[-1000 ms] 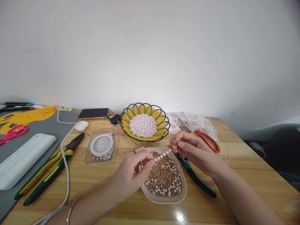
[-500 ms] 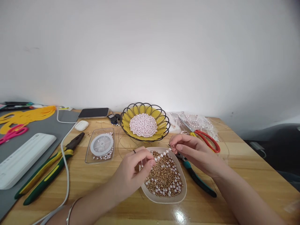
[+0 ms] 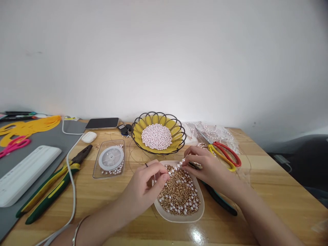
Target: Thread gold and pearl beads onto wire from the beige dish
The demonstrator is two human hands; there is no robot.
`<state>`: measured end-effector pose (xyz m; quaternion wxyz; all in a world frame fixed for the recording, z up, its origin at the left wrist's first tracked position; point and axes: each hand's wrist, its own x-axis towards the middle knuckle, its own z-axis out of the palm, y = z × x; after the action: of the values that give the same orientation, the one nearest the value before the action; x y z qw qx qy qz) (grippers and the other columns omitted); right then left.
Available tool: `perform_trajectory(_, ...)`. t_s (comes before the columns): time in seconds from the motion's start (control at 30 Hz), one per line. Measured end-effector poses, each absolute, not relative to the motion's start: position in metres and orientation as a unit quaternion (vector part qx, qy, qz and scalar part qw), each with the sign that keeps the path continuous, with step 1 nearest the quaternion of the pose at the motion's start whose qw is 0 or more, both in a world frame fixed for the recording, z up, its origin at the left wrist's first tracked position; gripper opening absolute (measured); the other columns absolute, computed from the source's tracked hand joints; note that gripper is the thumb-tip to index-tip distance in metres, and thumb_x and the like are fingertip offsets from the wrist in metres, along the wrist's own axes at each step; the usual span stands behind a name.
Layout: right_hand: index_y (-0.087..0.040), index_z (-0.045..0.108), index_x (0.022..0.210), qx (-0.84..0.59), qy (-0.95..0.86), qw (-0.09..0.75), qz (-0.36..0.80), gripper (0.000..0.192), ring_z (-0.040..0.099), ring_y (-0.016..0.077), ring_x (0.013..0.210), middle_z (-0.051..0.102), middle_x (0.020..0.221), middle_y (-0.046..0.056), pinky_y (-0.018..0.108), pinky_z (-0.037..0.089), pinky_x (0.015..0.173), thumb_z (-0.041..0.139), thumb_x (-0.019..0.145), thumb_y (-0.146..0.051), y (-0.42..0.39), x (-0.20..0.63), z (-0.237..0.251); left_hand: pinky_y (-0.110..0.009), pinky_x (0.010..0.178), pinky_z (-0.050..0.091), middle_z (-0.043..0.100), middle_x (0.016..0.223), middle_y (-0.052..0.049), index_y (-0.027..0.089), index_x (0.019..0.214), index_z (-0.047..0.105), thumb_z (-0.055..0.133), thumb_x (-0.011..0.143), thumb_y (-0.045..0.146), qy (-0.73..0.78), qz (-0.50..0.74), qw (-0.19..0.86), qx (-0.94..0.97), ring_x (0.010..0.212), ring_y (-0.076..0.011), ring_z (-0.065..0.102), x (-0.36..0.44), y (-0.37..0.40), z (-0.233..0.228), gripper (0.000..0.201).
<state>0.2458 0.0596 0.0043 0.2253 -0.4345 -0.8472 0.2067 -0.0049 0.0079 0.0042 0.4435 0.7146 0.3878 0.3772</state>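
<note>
A short string of white pearl beads stretches between my two hands over a pale dish of small gold beads and white pearls. My left hand pinches one end of the string at the dish's left side. At the upper right of the dish, my right hand is closed, thumb and fingertips against the string's other end; what exactly lies between them is partly hidden. Under the right hand lie dark green-handled pliers, their jaws mostly covered.
Behind the dish stands a yellow basket with many small pearls. A clear box holds a thread spool. Red-and-yellow scissors lie at right; long-nosed pliers, a white cable and a power strip are left.
My right hand has moved slightly left and its fingers have curled in along the bead string, uncovering the scissors' yellow handle. My left hand has barely moved.
</note>
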Motion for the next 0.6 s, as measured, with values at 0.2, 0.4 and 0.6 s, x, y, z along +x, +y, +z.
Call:
perform_trajectory(0.2, -0.028, 0.074, 0.09, -0.449, -0.868, 0.124, 0.173, 0.011, 0.066, 0.0289, 0.083, 0.07, 0.093, 0.005, 0.048, 0.045, 0.081, 0.074, 0.086, -0.017, 0.051, 0.25, 0.006, -0.026, 0.062, 0.037, 0.051, 0.078, 0.0, 0.019, 0.084, 0.058, 0.05, 0.102, 0.024, 0.389, 0.374, 0.445, 0.714, 0.074, -0.0152, 0.051, -0.005, 0.008, 0.003, 0.021)
perform_trajectory(0.4, -0.022, 0.072, 0.084, -0.451, -0.881, 0.073, 0.123, 0.017, 0.067, 0.0231, 0.077, 0.07, 0.092, 0.005, 0.042, 0.049, 0.078, 0.069, 0.088, -0.006, 0.05, 0.244, 0.007, -0.026, 0.063, 0.037, 0.051, 0.076, 0.001, 0.018, 0.082, 0.059, 0.05, 0.102, 0.023, 0.39, 0.379, 0.441, 0.714, 0.071, -0.0147, 0.05, -0.004, 0.008, 0.003, 0.022)
perform_trajectory(0.6, -0.022, 0.072, 0.082, -0.452, -0.886, 0.054, 0.093, 0.016, 0.067, 0.0237, 0.078, 0.07, 0.091, 0.004, 0.042, 0.05, 0.078, 0.075, 0.085, -0.007, 0.051, 0.24, 0.006, -0.026, 0.065, 0.037, 0.052, 0.077, 0.001, 0.018, 0.084, 0.06, 0.051, 0.101, 0.022, 0.391, 0.381, 0.435, 0.716, 0.072, -0.0143, 0.051, -0.005, 0.008, 0.003, 0.02)
